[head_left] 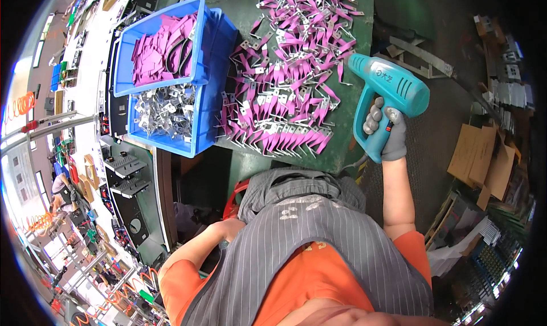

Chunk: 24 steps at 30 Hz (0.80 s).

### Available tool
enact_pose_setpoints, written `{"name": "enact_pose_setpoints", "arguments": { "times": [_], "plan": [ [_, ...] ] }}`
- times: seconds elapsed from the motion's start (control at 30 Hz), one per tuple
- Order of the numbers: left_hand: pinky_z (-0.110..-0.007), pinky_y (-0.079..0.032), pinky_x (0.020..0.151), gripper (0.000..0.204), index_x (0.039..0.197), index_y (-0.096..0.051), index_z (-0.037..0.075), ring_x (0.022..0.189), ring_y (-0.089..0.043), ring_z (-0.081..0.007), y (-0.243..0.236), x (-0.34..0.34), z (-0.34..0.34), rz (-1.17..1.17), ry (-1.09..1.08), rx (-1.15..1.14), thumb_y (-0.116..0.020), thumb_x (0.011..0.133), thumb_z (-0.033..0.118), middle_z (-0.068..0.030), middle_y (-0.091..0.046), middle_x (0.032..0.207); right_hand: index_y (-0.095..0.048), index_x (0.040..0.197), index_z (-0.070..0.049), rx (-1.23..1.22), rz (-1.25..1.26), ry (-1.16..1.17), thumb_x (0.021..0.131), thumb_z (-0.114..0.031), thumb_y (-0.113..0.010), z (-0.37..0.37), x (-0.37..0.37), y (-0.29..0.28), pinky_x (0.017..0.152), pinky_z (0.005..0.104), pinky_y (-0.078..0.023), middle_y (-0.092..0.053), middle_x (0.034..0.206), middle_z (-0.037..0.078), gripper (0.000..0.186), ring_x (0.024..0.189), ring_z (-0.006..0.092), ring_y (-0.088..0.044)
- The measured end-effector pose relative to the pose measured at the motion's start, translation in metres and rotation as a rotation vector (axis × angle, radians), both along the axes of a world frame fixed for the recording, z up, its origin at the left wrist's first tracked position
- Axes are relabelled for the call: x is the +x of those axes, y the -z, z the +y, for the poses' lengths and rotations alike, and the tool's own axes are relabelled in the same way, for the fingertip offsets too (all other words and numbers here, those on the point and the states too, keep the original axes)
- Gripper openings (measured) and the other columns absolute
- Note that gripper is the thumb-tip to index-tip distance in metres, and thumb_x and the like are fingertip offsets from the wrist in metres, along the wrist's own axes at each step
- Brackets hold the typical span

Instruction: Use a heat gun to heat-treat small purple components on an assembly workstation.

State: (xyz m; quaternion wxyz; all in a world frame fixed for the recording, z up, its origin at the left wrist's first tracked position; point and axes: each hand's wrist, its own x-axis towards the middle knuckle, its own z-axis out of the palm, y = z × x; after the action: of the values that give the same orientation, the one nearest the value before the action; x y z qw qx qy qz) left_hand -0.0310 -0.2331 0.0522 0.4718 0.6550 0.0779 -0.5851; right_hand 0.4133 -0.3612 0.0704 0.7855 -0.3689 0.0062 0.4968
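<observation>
My right hand (387, 133), in a grey glove, grips the handle of a teal heat gun (383, 92). Its nozzle points left at a spread of several metal brackets with purple sleeves (290, 75) lying on the green table (336, 149). My left hand is hidden below the table edge behind my grey striped apron; only the bare forearm (211, 240) shows.
Two stacked blue bins stand left of the parts: the upper (156, 30) holds purple sleeves, the lower (199, 126) bare metal brackets. A dark workbench with black parts (128, 172) runs along the left. Flattened cardboard (484, 161) lies on the floor to the right.
</observation>
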Motion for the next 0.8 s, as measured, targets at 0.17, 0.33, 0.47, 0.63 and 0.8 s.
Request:
{"name": "enact_pose_setpoints", "arguments": {
  "times": [0.17, 0.33, 0.47, 0.63, 0.8],
  "plan": [
    [-0.04, -0.045, 0.078, 0.042, 0.101, -0.064, 0.01, 0.098, -0.058, -0.0333, -0.009, 0.014, 0.002, -0.017, -0.012, -0.016, -0.066, 0.065, 0.03, -0.018, -0.061, 0.102, -0.053, 0.095, -0.008, -0.025, 0.006, -0.017, 0.075, -0.021, -0.06, 0.007, 0.006, -0.006, 0.052, 0.0276, -0.045, -0.053, 0.069, 0.0, 0.025, 0.056, 0.0123, -0.052],
    [-0.039, -0.045, 0.079, 0.044, 0.104, -0.063, 0.011, 0.099, -0.058, -0.0328, -0.008, 0.017, 0.003, -0.052, -0.04, -0.073, -0.066, 0.065, 0.031, -0.0175, -0.061, 0.104, -0.053, 0.095, -0.007, -0.04, 0.037, -0.111, 0.074, -0.021, -0.061, 0.018, 0.008, -0.009, 0.05, 0.0273, -0.045, -0.053, 0.068, 0.001, 0.027, 0.054, 0.0127, -0.051],
    [-0.039, -0.045, 0.079, 0.045, 0.104, -0.063, 0.011, 0.099, -0.057, -0.0329, -0.022, 0.032, 0.007, 0.048, -0.04, -0.032, -0.067, 0.063, 0.031, -0.0175, -0.061, 0.104, -0.053, 0.097, -0.007, -0.006, -0.011, -0.053, 0.077, -0.025, -0.059, 0.032, 0.027, -0.007, 0.053, 0.0256, -0.041, -0.049, 0.071, -0.001, 0.028, 0.057, 0.0099, -0.046],
    [-0.039, -0.045, 0.079, 0.047, 0.103, -0.063, 0.012, 0.099, -0.057, -0.0329, -0.027, 0.033, 0.004, 0.065, -0.049, -0.035, -0.069, 0.061, 0.031, -0.0176, -0.061, 0.104, -0.052, 0.095, -0.007, 0.104, 0.061, -0.103, 0.078, -0.026, -0.059, 0.051, 0.047, -0.008, 0.053, 0.0246, -0.04, -0.048, 0.071, -0.002, 0.027, 0.057, 0.009, -0.044],
    [-0.039, -0.046, 0.078, 0.044, 0.104, -0.062, 0.008, 0.095, -0.059, -0.0345, -0.024, 0.03, 0.003, -0.003, 0.018, -0.054, -0.058, 0.074, 0.04, -0.0207, -0.06, 0.105, -0.052, 0.095, -0.008, 0.015, 0.04, -0.164, 0.075, -0.026, -0.06, 0.062, 0.047, -0.014, 0.053, 0.0249, -0.043, -0.051, 0.068, -0.001, 0.028, 0.057, 0.0099, -0.049]
  ]
}}
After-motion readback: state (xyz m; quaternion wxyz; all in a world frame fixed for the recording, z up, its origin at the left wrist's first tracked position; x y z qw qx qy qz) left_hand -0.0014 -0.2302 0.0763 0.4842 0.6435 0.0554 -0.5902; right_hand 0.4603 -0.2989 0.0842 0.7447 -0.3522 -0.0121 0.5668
